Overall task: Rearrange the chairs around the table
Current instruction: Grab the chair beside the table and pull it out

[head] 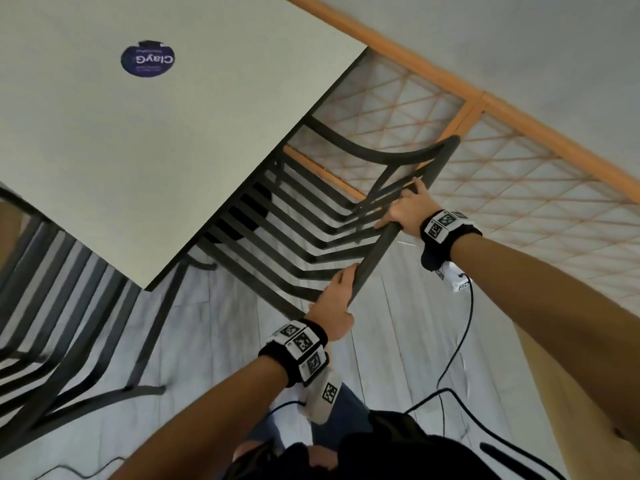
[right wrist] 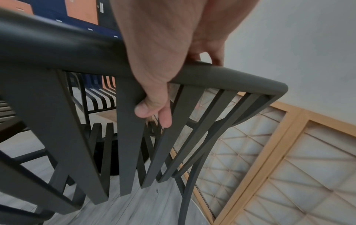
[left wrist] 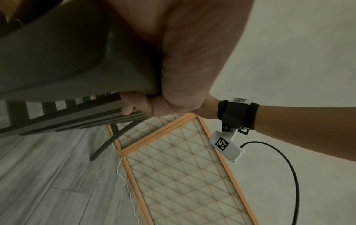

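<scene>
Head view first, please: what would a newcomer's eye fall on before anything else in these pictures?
Both hands on the dark slatted chair at the middle: the left hand and the right hand grip its top rail, its seat tucked partly under the pale table. Next, the round purple sticker on the tabletop at upper left. Behind the chair, a wood-framed lattice screen stands along the wall.

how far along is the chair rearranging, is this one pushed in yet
Looks done: the second chair, at the table's left side, has its seat partly under the top. In hand: the left hand and right hand both grip the top rail of the dark slatted chair, whose seat front reaches under the table edge. Left: finishing this chair's placement and letting go; any other chairs are out of view.
</scene>
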`<action>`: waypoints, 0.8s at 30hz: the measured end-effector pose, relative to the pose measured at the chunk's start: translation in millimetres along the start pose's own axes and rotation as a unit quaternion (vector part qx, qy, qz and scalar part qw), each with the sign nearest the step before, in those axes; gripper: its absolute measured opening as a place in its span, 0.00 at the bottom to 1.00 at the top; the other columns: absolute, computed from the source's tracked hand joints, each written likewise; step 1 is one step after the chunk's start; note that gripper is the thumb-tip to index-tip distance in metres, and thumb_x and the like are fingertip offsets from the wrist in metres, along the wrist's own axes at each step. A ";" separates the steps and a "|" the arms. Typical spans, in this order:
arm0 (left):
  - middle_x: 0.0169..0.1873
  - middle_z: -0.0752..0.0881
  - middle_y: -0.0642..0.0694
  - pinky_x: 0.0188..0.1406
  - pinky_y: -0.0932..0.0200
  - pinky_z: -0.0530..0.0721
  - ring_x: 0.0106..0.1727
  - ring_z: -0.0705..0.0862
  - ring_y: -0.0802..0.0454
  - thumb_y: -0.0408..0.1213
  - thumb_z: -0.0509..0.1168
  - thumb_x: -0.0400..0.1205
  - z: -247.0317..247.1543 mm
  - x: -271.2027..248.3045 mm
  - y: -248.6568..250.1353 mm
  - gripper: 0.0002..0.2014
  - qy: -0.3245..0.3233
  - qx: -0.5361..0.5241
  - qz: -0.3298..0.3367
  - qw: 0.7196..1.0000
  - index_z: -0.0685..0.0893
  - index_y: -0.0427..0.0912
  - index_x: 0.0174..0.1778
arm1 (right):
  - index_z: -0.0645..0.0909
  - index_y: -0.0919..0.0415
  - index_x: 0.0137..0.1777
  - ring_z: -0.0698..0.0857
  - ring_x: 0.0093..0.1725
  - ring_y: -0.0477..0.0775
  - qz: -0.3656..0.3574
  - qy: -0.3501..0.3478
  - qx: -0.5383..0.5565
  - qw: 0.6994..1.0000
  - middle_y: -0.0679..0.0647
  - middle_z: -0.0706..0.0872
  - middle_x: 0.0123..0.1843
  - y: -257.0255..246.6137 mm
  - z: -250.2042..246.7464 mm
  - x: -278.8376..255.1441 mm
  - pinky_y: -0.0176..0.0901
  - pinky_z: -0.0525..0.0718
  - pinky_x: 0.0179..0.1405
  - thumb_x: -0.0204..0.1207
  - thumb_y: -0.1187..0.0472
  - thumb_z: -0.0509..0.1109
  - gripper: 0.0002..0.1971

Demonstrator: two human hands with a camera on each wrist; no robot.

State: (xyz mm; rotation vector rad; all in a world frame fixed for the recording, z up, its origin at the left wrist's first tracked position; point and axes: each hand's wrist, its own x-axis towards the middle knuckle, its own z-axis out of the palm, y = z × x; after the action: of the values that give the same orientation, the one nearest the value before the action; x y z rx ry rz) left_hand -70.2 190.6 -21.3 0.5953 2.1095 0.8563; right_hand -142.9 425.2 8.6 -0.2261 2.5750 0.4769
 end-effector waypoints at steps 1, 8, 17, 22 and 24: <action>0.77 0.65 0.38 0.77 0.40 0.71 0.75 0.71 0.39 0.19 0.63 0.71 -4.5 4.7 0.2 0.47 0.002 -0.006 -0.004 1.000 0.50 0.50 0.82 | 0.75 0.31 0.68 0.70 0.74 0.65 -0.003 -0.004 0.001 1.000 0.53 0.82 0.70 2.7 -4.4 6.2 0.76 0.50 0.78 0.83 0.56 0.60 0.20; 0.70 0.73 0.40 0.63 0.46 0.84 0.62 0.81 0.42 0.21 0.62 0.71 -41.9 20.3 -10.8 0.47 0.027 -0.003 -0.021 0.999 0.50 0.56 0.81 | 0.77 0.32 0.66 0.72 0.74 0.65 -0.027 -0.005 0.026 0.999 0.52 0.83 0.68 5.5 -32.5 43.7 0.76 0.50 0.78 0.80 0.55 0.65 0.19; 0.57 0.79 0.41 0.44 0.54 0.85 0.46 0.81 0.49 0.21 0.63 0.71 -53.3 26.5 -7.5 0.45 0.047 -0.004 -0.020 0.999 0.54 0.57 0.80 | 0.79 0.29 0.62 0.77 0.69 0.61 -0.037 -0.009 0.029 0.999 0.46 0.88 0.57 16.2 -34.8 68.9 0.76 0.55 0.75 0.77 0.58 0.69 0.20; 0.61 0.79 0.41 0.44 0.52 0.85 0.48 0.82 0.47 0.23 0.61 0.73 -51.1 26.6 -8.8 0.43 0.055 0.014 -0.015 0.998 0.54 0.55 0.80 | 0.78 0.32 0.64 0.78 0.66 0.62 -0.038 0.007 0.019 0.999 0.49 0.87 0.57 12.3 -33.8 66.4 0.69 0.62 0.73 0.78 0.55 0.69 0.19; 0.59 0.79 0.42 0.41 0.54 0.82 0.45 0.81 0.47 0.24 0.60 0.74 -48.4 21.1 -10.9 0.40 0.068 0.031 -0.019 0.997 0.55 0.54 0.80 | 0.80 0.35 0.64 0.79 0.63 0.61 -0.034 0.023 0.022 0.999 0.51 0.87 0.55 10.8 -33.9 63.3 0.63 0.65 0.71 0.78 0.56 0.68 0.18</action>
State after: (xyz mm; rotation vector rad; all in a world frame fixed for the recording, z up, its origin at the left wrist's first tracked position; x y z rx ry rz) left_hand -122.5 178.7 -16.2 0.5406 2.2703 0.8318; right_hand -215.1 418.1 6.9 -0.3102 2.6107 0.3939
